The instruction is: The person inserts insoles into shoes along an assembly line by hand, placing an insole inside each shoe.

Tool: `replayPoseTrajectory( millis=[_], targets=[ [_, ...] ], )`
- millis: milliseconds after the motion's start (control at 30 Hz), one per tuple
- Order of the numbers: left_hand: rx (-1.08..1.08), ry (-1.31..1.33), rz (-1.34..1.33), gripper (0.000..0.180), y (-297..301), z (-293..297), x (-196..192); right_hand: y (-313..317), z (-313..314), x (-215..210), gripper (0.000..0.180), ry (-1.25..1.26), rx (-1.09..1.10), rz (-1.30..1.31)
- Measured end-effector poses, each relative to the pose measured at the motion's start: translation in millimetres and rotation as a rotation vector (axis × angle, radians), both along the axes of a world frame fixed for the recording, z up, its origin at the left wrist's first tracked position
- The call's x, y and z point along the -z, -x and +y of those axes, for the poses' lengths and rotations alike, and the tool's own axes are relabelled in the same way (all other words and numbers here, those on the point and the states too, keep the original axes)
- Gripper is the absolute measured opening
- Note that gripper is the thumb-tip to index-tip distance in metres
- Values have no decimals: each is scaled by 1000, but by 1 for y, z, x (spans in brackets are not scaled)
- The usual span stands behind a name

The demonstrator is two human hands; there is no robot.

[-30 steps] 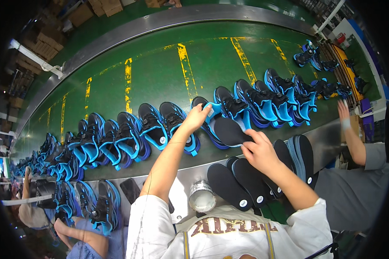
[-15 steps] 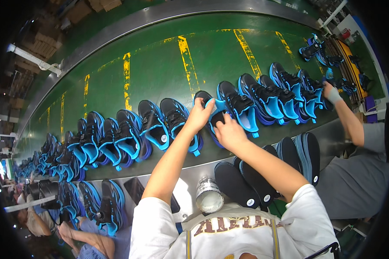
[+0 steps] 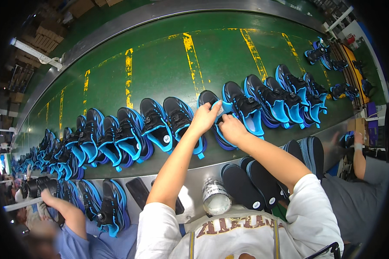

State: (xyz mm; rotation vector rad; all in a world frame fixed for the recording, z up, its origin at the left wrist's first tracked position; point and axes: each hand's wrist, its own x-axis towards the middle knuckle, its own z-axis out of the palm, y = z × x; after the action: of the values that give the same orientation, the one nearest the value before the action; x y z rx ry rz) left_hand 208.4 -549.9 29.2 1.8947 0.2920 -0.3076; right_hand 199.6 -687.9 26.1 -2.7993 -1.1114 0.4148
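Presently, my left hand (image 3: 204, 119) pinches the tongue (image 3: 225, 107) of the shoe (image 3: 208, 97) on the green belt (image 3: 157, 71); my right hand (image 3: 234, 131) works inside, grip hidden. Likely light, pliant: hold by the tongue.

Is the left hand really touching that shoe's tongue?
Touching: the head view shows the left hand's thumb lying against the blue tongue, with no gap between them.
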Motion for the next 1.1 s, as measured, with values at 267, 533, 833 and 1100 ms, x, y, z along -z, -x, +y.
replayPoseTrajectory(
  millis=[267, 533, 833, 1100],
  targets=[
    [-31, -100, -87, 53, 4, -5, 4, -3, -4, 2, 15, -6, -106, -41],
    [16, -182, -35, 53, 3, -6, 0, -5, 3, 2, 19, 110, -143, -42],
    [11, -168, -127, 49, 11, -7, 5, -19, 4, 2, 32, 588, -361, 215],
    [-133, -563, -553, 27, 6, -13, -5, -29, 6, -18, 23, 563, -723, 3]
  ],
)
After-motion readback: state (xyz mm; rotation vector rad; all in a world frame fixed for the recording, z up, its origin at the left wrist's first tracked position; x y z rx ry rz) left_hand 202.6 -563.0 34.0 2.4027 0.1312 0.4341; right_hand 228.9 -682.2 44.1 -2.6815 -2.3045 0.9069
